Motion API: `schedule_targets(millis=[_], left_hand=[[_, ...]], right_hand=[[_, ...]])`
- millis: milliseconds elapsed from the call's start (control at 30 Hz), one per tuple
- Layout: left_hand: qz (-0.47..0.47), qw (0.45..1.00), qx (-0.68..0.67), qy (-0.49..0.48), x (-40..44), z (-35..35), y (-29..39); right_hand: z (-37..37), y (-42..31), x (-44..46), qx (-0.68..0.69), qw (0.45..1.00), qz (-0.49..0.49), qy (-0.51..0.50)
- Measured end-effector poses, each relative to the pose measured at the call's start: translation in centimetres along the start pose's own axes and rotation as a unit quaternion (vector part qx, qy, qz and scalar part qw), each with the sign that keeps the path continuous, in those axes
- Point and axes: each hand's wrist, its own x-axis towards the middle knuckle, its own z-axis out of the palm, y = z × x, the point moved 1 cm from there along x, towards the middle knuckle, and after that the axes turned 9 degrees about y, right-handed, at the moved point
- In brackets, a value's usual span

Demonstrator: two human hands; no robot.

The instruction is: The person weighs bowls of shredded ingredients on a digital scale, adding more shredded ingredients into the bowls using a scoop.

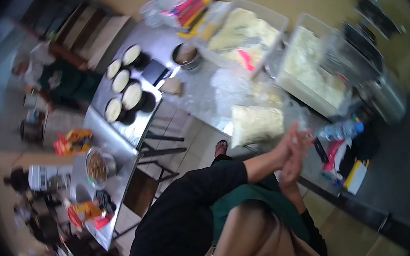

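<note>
"What's at your left?"

"Dark round tins (133,96) of smooth pale filling on a shiny metal surface (126,129), with open tiled floor (184,120) beyond its edge."

"Nearer?"

"A plump plastic bag (257,124), pale inside, lying at the near edge, just beside me."

"Your fingers?"

"Extended, blurred; left hand (286,150) touching right hand (292,170)."

"Right of them?"

"A clear, blue-capped bottle (337,130) on its side."

Orange packets (83,212) lie on either side of the steel bowl (111,166), with white-topped tins (137,105) well apart from it.
</note>
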Motion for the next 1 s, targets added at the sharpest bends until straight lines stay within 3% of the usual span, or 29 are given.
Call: schedule_targets(millis=[33,100,167,233,267,300,333,367,400,433,467,567,667,733,767,833,1000], left_hand=[[0.009,1.0,0.016,0.007,-0.8,1.3,0.5],[0.091,0.996,0.012,0.009,-0.7,3.0,0.0],[0.157,0.988,0.011,0.005,-2.0,3.9,0.9],[0.07,0.997,-0.031,-0.019,-3.6,4.2,2.1],[0.069,0.997,-0.037,-0.024,-3.4,3.3,2.5],[0.077,0.994,-0.075,-0.001,-2.3,2.0,2.6],[0.079,0.99,-0.113,0.02,-1.3,1.8,2.6],[0.085,0.994,-0.068,0.03,-1.9,2.3,3.5],[0.092,0.995,-0.022,0.039,-3.1,2.4,4.4],[0.087,0.995,-0.045,0.006,-3.3,1.8,4.7],[0.084,0.994,-0.071,-0.023,-3.4,1.2,4.8],[0.067,0.983,-0.127,-0.116,-5.4,0.3,6.0],[0.058,0.974,-0.19,-0.11,-5.7,-0.6,5.8],[0.073,0.97,-0.185,-0.138,-4.4,-1.6,4.9],[0.054,0.972,-0.173,-0.147,-4.1,-1.4,4.8],[0.026,0.973,-0.163,-0.159,-4.5,-0.3,4.7],[0.029,0.988,-0.11,-0.104,-5.8,-0.2,4.7]], right_hand=[[0.1,0.4,0.4,0.02,0.999,-0.01,-0.023],[-0.3,1.1,2.2,0.101,0.993,0.032,0.052],[-1.6,1.0,4.9,-0.037,0.998,0.054,0.012],[-1.0,0.8,5.9,-0.03,0.997,0.07,0.024],[-1.3,0.7,6.2,-0.039,0.994,0.091,0.054],[-0.7,0.4,5.6,0.071,0.994,0.085,0.02],[2.8,1.2,2.8,0.094,0.991,0.069,0.071],[5.2,2.5,1.0,0.115,0.985,0.048,0.122],[2.1,-0.1,3.4,0.037,0.997,-0.036,-0.064],[2.3,0.1,4.3,0.029,0.993,-0.087,-0.077],[1.8,-1.0,5.5,-0.105,0.982,-0.125,-0.093],[0.8,1.3,6.6,-0.136,0.987,-0.066,-0.051],[0.0,0.3,6.5,-0.112,0.993,0.001,-0.021],[2.0,-2.2,4.5,0.052,0.996,-0.011,-0.07],[2.8,-2.8,4.1,0.047,0.997,-0.01,-0.066],[3.7,-3.3,3.3,-0.027,0.986,-0.122,-0.106],[0.4,0.5,5.4,-0.157,0.977,-0.117,-0.081]])
